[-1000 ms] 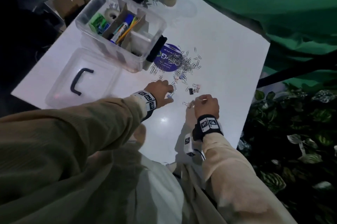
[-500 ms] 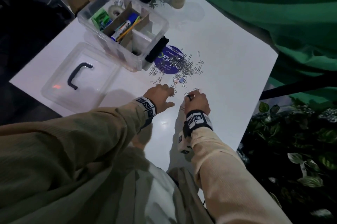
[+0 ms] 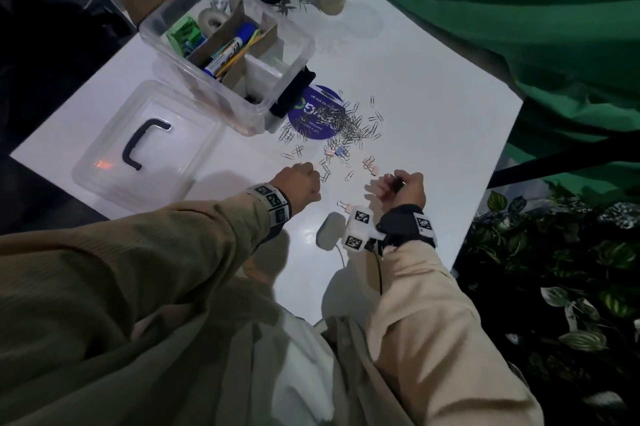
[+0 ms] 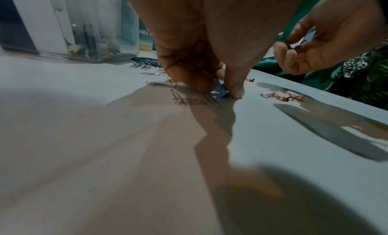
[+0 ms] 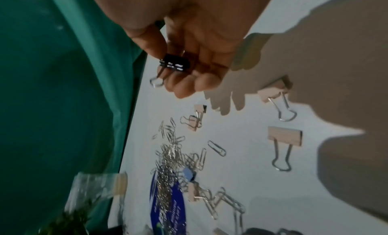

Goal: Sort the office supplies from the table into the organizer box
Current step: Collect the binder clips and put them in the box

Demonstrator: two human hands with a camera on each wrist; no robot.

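Left hand: the left hand [image 4: 201, 59] was down on the white table [image 3: 433, 106], thumb and fingertips [image 4: 235, 90] pinching a small blue binder clip [image 4: 220, 89] against the surface.
Right hand: the right hand [image 5: 189, 44] hung raised above the table, thumb and fingers closed on a black binder clip [image 5: 175, 63], its wire handle dangling below.
Where the box lay: the organizer box [image 3: 298, 34] stood beyond both hands and off to the left, so the left hand was the nearer one. Its long axis ran diagonally away from the person.
Compartments: cardboard dividers split it; markers and pencils [image 3: 228, 51] filled the middle slot, a tape roll [image 3: 212, 18] the far one. Which slot takes clips I could not tell.
Still on the table: a heap of paper clips [image 3: 341, 120] lay over a round blue sticker [image 3: 311, 113] just beside the box; pale pink binder clips [image 5: 285, 137] lay scattered nearer the hands.
Materials: clear, glossy plastic box; thin bright wire clips, tangled; folded metal binder clips with sprung wire loops.
Lid: the lid [image 3: 145, 145] with its black handle lay flat left of the box.
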